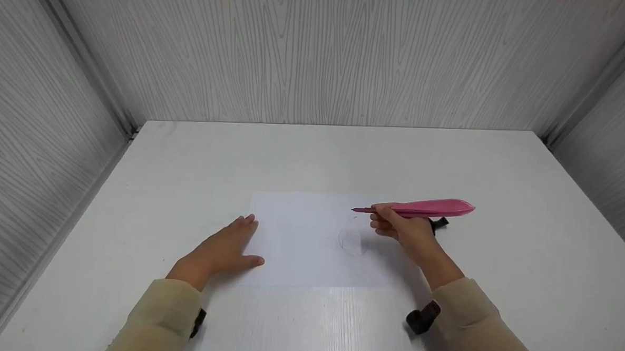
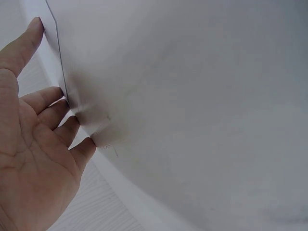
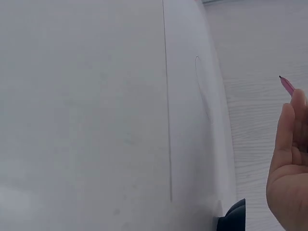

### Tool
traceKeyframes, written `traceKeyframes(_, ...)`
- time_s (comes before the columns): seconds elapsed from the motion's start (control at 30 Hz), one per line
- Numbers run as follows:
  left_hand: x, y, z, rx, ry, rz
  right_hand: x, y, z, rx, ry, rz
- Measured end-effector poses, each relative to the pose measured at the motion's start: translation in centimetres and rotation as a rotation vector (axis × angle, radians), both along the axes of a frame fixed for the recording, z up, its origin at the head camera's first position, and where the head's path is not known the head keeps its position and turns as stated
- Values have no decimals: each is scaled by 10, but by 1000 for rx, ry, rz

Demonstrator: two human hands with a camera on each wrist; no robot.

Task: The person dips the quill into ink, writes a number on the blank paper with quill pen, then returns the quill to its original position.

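A white sheet of paper (image 1: 299,233) lies on the table in front of me. My left hand (image 1: 222,250) rests flat at the paper's left edge, thumb spread apart; in the left wrist view the left fingertips (image 2: 85,147) touch the surface. A pink feather pen (image 1: 435,207) is pinched in my right hand (image 1: 412,238), its plume pointing right. The pen's dark tip points left, over the upper right of the paper. Thin curved pencil-like lines (image 1: 340,240) form a rounded outline on the right half of the sheet. The right wrist view shows the pen tip raised above the fingers.
A white table (image 1: 313,157) carries the paper. Grey wood-grain panels (image 1: 318,54) stand at the back and on both sides. Black straps (image 1: 423,318) show at the wrists, below beige sleeves (image 1: 470,311).
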State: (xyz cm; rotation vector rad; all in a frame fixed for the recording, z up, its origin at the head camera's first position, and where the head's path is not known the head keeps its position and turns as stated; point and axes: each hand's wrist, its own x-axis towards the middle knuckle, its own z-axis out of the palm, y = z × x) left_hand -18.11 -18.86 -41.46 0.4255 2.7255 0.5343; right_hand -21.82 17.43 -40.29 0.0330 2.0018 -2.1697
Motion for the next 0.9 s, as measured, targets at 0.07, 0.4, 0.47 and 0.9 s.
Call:
traceKeyframes(0.07, 0, 0, 0, -2, 2, -3, -1, 2, 1, -68, -5, -21)
traceKeyframes(0.4, 0, -2, -2, 19, 18, -24, -5, 15, 3, -128, 7, -156)
traceKeyframes(0.47, -1, -2, -3, 24, 23, -27, -5, 19, 3, -145, 26, -167)
traceKeyframes(0.9, 2, -1, 1, 28, 30, -20, -6, 46, 8, -220, 30, -267)
